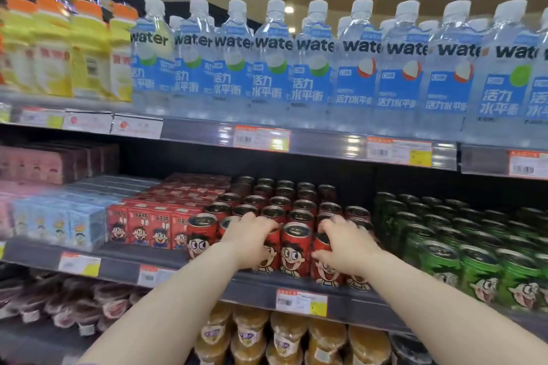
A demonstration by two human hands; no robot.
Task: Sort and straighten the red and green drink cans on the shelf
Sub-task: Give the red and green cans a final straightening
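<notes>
While both arms are reaching to the middle shelf (118,259), the left hand (255,238) is curling its fingers over the top of one front-row red can (272,258), and the right hand (345,246) is gripping a neighbouring red can (324,271), fingers over its rim and thumb against its side, with a third red can (296,249) standing upright and untouched between them. All the red cans (305,206), each front one showing a wide-eyed cartoon face, are standing in rows running back on the shelf. The green cans (462,246), bearing a similar face, are standing upright in rows just beside them to the right.
</notes>
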